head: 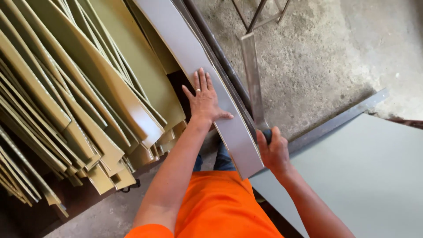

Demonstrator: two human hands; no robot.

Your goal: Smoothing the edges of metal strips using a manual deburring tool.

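My left hand (204, 99) lies flat, fingers spread, on a long grey metal strip (240, 141) that runs from the top centre down towards my orange shirt. A ring shows on one finger. My right hand (274, 150) is closed around the dark handle of a long flat metal blade or lever (252, 75), which points away from me along the right edge of the strip.
A large stack of olive-yellow sheet strips (75, 101) fills the left side. A wide pale grey sheet (370, 176) lies at the right with a dark metal edge bar (339, 119). Beyond is a rough concrete floor (326, 53) and a metal frame's legs (264, 17).
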